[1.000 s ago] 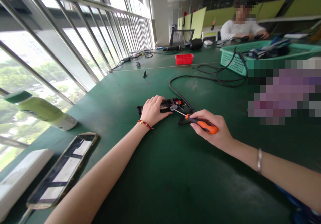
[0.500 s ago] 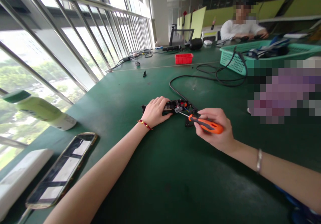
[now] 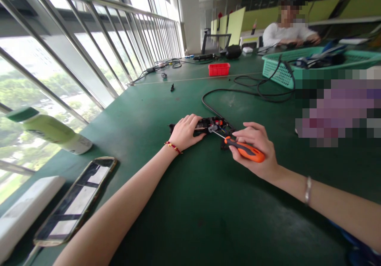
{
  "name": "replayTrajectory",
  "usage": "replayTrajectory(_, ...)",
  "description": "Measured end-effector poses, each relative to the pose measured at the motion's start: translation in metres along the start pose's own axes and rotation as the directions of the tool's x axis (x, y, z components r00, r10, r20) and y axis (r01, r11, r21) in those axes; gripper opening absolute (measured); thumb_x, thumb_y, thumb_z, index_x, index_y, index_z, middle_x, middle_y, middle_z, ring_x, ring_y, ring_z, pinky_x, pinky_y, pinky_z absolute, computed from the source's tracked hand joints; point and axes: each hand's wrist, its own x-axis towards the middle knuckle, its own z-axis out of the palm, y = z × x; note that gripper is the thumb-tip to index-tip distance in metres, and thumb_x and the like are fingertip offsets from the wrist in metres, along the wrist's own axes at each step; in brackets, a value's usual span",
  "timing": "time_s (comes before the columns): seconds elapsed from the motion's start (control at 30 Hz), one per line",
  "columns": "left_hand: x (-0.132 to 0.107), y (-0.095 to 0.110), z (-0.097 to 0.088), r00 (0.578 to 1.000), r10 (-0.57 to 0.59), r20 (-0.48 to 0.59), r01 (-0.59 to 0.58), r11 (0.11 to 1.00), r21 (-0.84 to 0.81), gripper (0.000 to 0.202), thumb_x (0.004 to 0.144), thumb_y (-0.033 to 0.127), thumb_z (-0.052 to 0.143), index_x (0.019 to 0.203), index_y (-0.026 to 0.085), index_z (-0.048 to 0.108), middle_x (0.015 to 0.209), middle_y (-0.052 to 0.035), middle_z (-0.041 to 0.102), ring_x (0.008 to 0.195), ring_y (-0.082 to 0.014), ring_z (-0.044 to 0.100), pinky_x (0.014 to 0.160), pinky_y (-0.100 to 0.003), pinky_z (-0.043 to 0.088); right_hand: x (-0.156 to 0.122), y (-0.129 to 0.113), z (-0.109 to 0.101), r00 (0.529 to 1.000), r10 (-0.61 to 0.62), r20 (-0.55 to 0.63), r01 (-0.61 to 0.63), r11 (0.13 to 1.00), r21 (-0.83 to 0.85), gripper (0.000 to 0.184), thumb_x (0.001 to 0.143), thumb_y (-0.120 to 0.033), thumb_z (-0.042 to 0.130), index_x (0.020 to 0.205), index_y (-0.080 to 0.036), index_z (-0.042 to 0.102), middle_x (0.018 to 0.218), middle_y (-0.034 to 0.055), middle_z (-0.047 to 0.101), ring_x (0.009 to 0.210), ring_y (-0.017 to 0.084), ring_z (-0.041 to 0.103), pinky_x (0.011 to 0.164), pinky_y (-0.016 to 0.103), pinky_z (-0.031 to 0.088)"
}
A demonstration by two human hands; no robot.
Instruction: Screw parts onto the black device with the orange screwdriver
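My left hand is wrapped over a black opened-up device and holds it down on the green table. Its right end shows coloured wires, a small red part and a grey part, and a black cable runs off from it. In my right hand is a screwdriver with an orange and grey handle, gripped between thumb and fingers. The screwdriver's shaft points left and its tip meets the device near the grey part; the exact contact is too small to make out.
A red bin and a green basket with tools stand farther back. A small black piece lies beyond my left hand. At left are a phone, a white box and a bottle. Across the table sits a person.
The fingers of my right hand have loosened and lifted a little off the screwdriver's handle. My left hand and the device stay in place; the view has shifted slightly.
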Motion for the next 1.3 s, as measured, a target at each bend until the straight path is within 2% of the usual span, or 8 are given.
replayTrajectory(0.17, 0.0001, 0.0002, 0.0001, 1.0, -0.01, 0.009, 0.01, 1.0, -0.003, 0.039, 0.078, 0.036, 0.056, 0.111, 0.018, 0.048, 0.103, -0.0072, 0.056, 0.096, -0.0219, 0.053, 0.083, -0.033, 0.044, 0.0003, 0.0022, 0.0014, 0.996, 0.015, -0.093, -0.017, 1.0, -0.015, 0.049, 0.067, -0.014, 0.065, 0.11, -0.025, 0.047, 0.08, 0.0004, 0.06, 0.078, 0.021, 0.06, 0.088, 0.05, 0.047)
replayTrajectory(0.4, 0.0, -0.0005, 0.0001, 1.0, -0.001, 0.003, 0.001, 1.0, -0.014, 0.039, 0.079, 0.036, 0.056, 0.111, 0.017, 0.047, 0.102, -0.0073, 0.057, 0.096, -0.0214, 0.053, 0.083, -0.033, 0.045, 0.0006, -0.0004, 0.0005, 1.0, -0.017, 0.006, 0.017, 1.0, -0.019, 0.037, 0.068, -0.013, 0.065, 0.1, -0.025, 0.05, 0.065, -0.0044, 0.054, 0.067, 0.018, 0.059, 0.092, 0.05, 0.044)
replayTrajectory(0.57, 0.0002, -0.0007, 0.0004, 1.0, 0.003, 0.006, -0.003, 1.0, -0.01, 0.039, 0.078, 0.036, 0.056, 0.11, 0.017, 0.048, 0.102, -0.0073, 0.057, 0.095, -0.0214, 0.053, 0.083, -0.033, 0.045, -0.0009, 0.0018, 0.0016, 0.998, 0.018, -0.053, -0.018, 1.0, 0.003, 0.052, 0.068, -0.013, 0.063, 0.115, -0.025, 0.044, 0.076, -0.0017, 0.059, 0.071, 0.019, 0.06, 0.092, 0.052, 0.043)
replayTrajectory(0.73, 0.0002, -0.0003, 0.0005, 1.0, 0.002, -0.003, -0.002, 1.0, -0.015, 0.038, 0.078, 0.036, 0.056, 0.11, 0.017, 0.048, 0.101, -0.0072, 0.057, 0.095, -0.0213, 0.053, 0.083, -0.033, 0.045, 0.0007, 0.0012, 0.0004, 1.0, -0.028, 0.013, 0.028, 1.0, -0.014, 0.047, 0.067, -0.013, 0.064, 0.11, -0.025, 0.048, 0.065, -0.0049, 0.056, 0.067, 0.018, 0.06, 0.093, 0.051, 0.043)
replayTrajectory(0.93, 0.0002, -0.0007, 0.0007, 1.0, 0.012, -0.009, -0.012, 1.0, -0.018, 0.039, 0.078, 0.036, 0.057, 0.11, 0.016, 0.048, 0.101, -0.0072, 0.057, 0.095, -0.0212, 0.053, 0.083, -0.033, 0.046, 0.0012, 0.0003, 0.0006, 0.999, -0.009, -0.04, 0.009, 1.0, -0.016, 0.049, 0.068, -0.013, 0.063, 0.111, -0.027, 0.046, 0.078, -0.0017, 0.059, 0.071, 0.018, 0.061, 0.09, 0.051, 0.045)
replayTrajectory(1.1, 0.0, -0.0012, 0.0013, 1.0, 0.01, -0.013, -0.01, 1.0, -0.024, 0.038, 0.078, 0.035, 0.056, 0.11, 0.017, 0.048, 0.102, -0.0072, 0.057, 0.095, -0.021, 0.053, 0.083, -0.034, 0.046, 0.0012, 0.0002, 0.0004, 0.999, -0.03, 0.016, 0.03, 0.999, -0.012, 0.046, 0.067, -0.014, 0.065, 0.109, -0.025, 0.049, 0.065, -0.0051, 0.057, 0.064, 0.017, 0.06, 0.091, 0.05, 0.045)
replayTrajectory(1.23, 0.0, -0.0007, 0.0004, 1.0, 0.007, -0.003, -0.007, 1.0, -0.021, 0.038, 0.078, 0.035, 0.056, 0.111, 0.017, 0.047, 0.102, -0.0074, 0.057, 0.096, -0.0214, 0.053, 0.084, -0.034, 0.045, 0.0017, 0.0, 0.0006, 0.999, -0.006, -0.044, 0.005, 1.0, -0.011, 0.047, 0.069, -0.013, 0.062, 0.111, -0.027, 0.047, 0.077, -0.0015, 0.06, 0.071, 0.019, 0.062, 0.088, 0.049, 0.048)
replayTrajectory(1.3, 0.0, -0.0003, -0.0002, 1.0, 0.003, 0.002, -0.003, 1.0, -0.023, 0.038, 0.079, 0.035, 0.055, 0.111, 0.017, 0.047, 0.103, -0.0074, 0.057, 0.096, -0.0215, 0.053, 0.084, -0.034, 0.045, 0.0019, -0.0003, 0.0003, 1.0, -0.011, -0.028, 0.011, 1.0, -0.013, 0.046, 0.069, -0.013, 0.063, 0.11, -0.028, 0.047, 0.078, -0.0018, 0.061, 0.071, 0.018, 0.062, 0.088, 0.05, 0.048)
